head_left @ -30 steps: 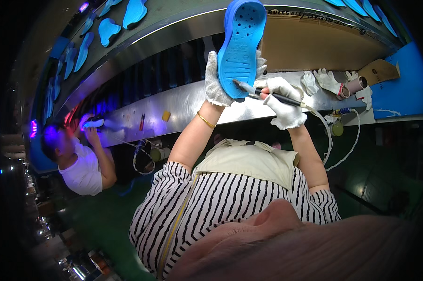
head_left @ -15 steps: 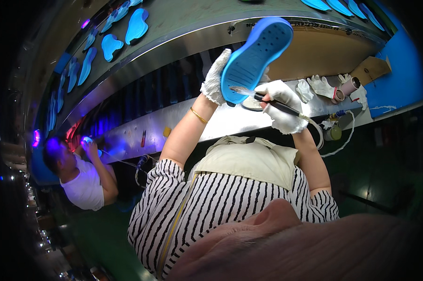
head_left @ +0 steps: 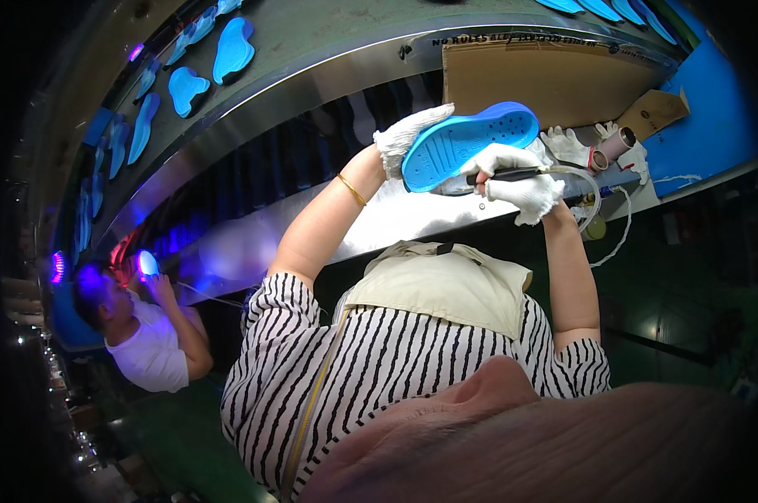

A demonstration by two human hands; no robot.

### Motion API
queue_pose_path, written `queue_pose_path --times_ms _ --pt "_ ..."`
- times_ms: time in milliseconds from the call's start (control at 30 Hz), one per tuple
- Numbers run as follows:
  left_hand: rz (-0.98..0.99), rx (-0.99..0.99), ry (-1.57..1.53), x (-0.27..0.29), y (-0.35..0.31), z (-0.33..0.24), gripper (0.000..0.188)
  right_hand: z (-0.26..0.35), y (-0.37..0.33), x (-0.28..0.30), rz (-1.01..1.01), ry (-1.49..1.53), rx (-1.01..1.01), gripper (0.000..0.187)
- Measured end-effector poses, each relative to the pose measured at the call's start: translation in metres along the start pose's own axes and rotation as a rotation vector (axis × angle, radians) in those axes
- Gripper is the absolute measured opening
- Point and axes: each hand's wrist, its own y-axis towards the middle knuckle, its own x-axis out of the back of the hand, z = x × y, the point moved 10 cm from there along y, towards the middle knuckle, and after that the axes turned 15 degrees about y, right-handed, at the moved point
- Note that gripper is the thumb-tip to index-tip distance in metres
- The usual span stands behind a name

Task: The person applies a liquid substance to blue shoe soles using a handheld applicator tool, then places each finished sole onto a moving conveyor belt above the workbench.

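Observation:
A blue shoe sole (head_left: 480,138) is tilted above the bench, its inner face with grooves and small holes towards me. My left hand (head_left: 402,138), in a white glove, grips it by its left end and upper edge. My gloved right hand (head_left: 520,183) is closed around the black handle of a brush (head_left: 513,175) with a pale tube at its back end. The brush head lies by the lower edge of the sole, partly blurred, so contact cannot be made out. Bare fingertips show on this hand.
A conveyor belt (head_left: 312,42) with several blue soles (head_left: 232,50) runs along the far side. Cardboard (head_left: 521,80), white gloves (head_left: 568,147) and a pink roll (head_left: 619,144) sit at the right. A co-worker (head_left: 148,335) at the left holds a glowing piece. A pale hose (head_left: 622,243) hangs off the bench.
The sole has come down and turned from steep to nearly level, its far end swinging right. The brush head has shifted from the sole's inner face to its lower edge.

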Motion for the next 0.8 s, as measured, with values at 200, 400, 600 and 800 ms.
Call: queue_pose_path --times_ms 200,400,600,800 --pt "0.024 0.014 0.269 0.001 0.000 0.003 0.071 0.006 -0.001 -0.004 0.082 -0.228 0.041 0.019" --pt "0.127 0.000 0.113 -0.019 -0.005 0.017 0.077 0.033 -0.015 0.001 0.034 -0.141 0.181 0.017" --pt "0.199 -0.064 -0.204 -0.039 -0.016 0.021 0.071 0.009 -0.014 0.055 -0.254 0.003 0.084 0.019" --pt "0.173 -0.110 -0.233 -0.031 -0.027 0.031 0.074 0.021 -0.035 0.135 -0.663 0.241 0.344 0.014"
